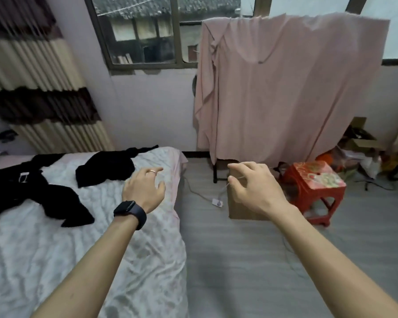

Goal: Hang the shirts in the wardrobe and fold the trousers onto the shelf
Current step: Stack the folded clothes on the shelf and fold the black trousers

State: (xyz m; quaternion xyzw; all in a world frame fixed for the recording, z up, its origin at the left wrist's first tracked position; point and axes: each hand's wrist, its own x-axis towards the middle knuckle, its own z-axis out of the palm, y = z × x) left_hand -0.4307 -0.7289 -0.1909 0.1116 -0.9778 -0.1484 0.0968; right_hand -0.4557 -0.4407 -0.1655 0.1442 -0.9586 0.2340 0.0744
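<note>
Two crumpled pieces lie on the bed (44, 260): a black garment (106, 166) at ten o'clock of the left grip (145, 187), a belted garment (21, 193) at nine. Left grip and right grip (253, 184) hover empty, fingers loose. Likely step: picking up; next, reach and pinch cloth.

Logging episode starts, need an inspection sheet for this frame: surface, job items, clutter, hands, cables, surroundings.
Surface: bed sheet, wrinkled, white and pink.
Job's things: larger black garment at left, smaller black garment mid-bed, both crumpled on the sheet; types unclear.
Clutter: cardboard box and red stool on the floor.
Hands: left hand above the sheet, right hand in front of the box; both relaxed, empty.
Cables: white cord with a switch on the floor.
Surroundings: pink cloth hangs before the window; wardrobe not seen.
</note>
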